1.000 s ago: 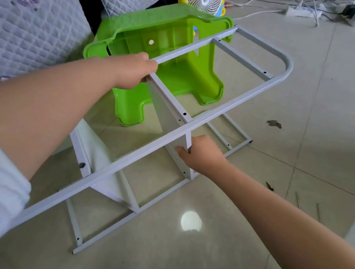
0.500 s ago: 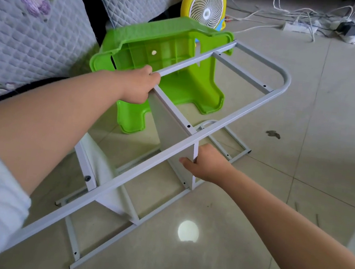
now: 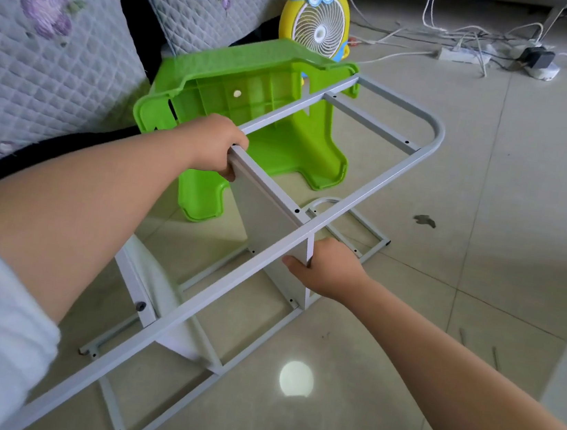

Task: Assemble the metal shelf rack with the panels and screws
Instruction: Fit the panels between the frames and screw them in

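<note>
Rack: grey metal shelf rack [image 3: 368, 191] lies on its side on the floor [image 3: 487, 241], one side frame raised above the other.
Panels: upright panel [image 3: 266, 227] stands between the frames; second panel [image 3: 160, 292] is nearer, tilted.
Left hand: left hand [image 3: 212, 144] is curled around the far upper tube, at the upright panel's corner.
Right hand: right hand [image 3: 325, 271] pinches the upright panel's near edge.
Behind: green stool [image 3: 284, 142] on its side, yellow fan [image 3: 318, 32].
</note>
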Available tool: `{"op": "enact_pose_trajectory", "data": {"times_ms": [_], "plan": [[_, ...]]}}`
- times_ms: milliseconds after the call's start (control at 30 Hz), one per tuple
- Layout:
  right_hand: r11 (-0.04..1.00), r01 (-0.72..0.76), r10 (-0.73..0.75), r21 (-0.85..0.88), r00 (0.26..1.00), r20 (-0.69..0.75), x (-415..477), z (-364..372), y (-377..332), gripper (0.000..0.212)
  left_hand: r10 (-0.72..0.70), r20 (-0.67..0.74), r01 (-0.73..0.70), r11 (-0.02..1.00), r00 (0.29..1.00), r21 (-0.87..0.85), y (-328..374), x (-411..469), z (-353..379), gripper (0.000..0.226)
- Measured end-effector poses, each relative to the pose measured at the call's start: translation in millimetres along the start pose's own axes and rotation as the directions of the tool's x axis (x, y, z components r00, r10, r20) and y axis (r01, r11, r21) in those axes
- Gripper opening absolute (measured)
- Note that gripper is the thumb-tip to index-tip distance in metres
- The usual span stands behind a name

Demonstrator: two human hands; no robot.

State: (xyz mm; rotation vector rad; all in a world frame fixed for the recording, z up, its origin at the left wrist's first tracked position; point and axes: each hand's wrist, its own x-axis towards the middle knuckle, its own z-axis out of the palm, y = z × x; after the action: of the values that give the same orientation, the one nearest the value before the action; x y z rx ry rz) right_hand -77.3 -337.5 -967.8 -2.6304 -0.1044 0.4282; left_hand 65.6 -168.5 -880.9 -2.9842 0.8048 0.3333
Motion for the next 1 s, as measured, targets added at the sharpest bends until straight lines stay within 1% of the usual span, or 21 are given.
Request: {"op": "enact_pose_trajectory", "data": {"times_ms": [67, 100, 200, 333, 400, 533, 667, 800, 900, 1000], "plan": [[1.0, -0.006, 0.006, -0.007, 1.0, -0.01, -1.1, 4.6, 2.6, 0.056, -0.012, 0.039, 0.011, 1.0, 0.999, 0.025, 2.2, -2.3, -4.3, 0.039], [1.0, -0.016, 0.016, 0.004, 1.0, -0.016, -0.3, 4.8, 5.0, 0.055, -0.02, 0.05, 0.018, 0.999, 0.999, 0.037, 2.9, -3.3, -6.5, 0.041], [0.995, -0.073, 0.074, 0.067, 0.997, -0.017, 6.6, 1.7, 14.1, 0.056, -0.051, 0.059, 0.048, 0.998, 0.997, 0.04, 5.5, -5.9, -9.3, 0.04], [0.997, -0.04, 0.039, 0.059, 0.999, 0.022, -0.8, 3.2, 4.6, 0.055, -0.036, 0.029, 0.035, 0.999, 0.999, 0.031, 4.2, -8.0, -4.5, 0.044], [0.997, -0.042, 0.041, 0.071, 0.999, 0.018, -6.7, 3.2, -2.4, 0.057, -0.032, 0.005, 0.031, 0.999, 0.999, 0.038, 2.9, -8.3, -2.4, 0.044], [0.99, -0.048, 0.049, 0.13, 0.999, -0.003, -11.2, 4.5, -4.8, 0.057, -0.012, -0.037, 0.015, 0.997, 0.999, 0.073, 5.8, -9.2, 0.0, 0.037], [0.985, -0.04, 0.044, 0.17, 0.999, -0.022, -13.1, 10.8, -8.3, 0.056, 0.008, -0.128, 0.006, 0.994, 0.992, 0.108, 4.3, -11.2, 9.0, 0.01], [0.985, -0.028, 0.035, 0.172, 0.999, -0.034, -11.1, 15.2, -11.9, 0.055, 0.014, -0.189, 0.018, 0.985, 0.982, 0.17, 2.9, -16.3, 13.2, 0.019], [0.993, -0.032, 0.036, 0.118, 0.999, -0.038, -9.7, 12.5, -10.7, 0.052, 0.039, -0.229, 0.011, 0.977, 0.973, 0.212, 1.6, -18.3, 16.4, 0.016], [0.993, -0.061, 0.067, 0.102, 0.996, -0.053, -10.0, 6.5, -5.3, 0.05, 0.047, -0.217, -0.002, 0.979, 0.975, 0.205, 2.6, -16.8, 18.0, 0.015]]}}
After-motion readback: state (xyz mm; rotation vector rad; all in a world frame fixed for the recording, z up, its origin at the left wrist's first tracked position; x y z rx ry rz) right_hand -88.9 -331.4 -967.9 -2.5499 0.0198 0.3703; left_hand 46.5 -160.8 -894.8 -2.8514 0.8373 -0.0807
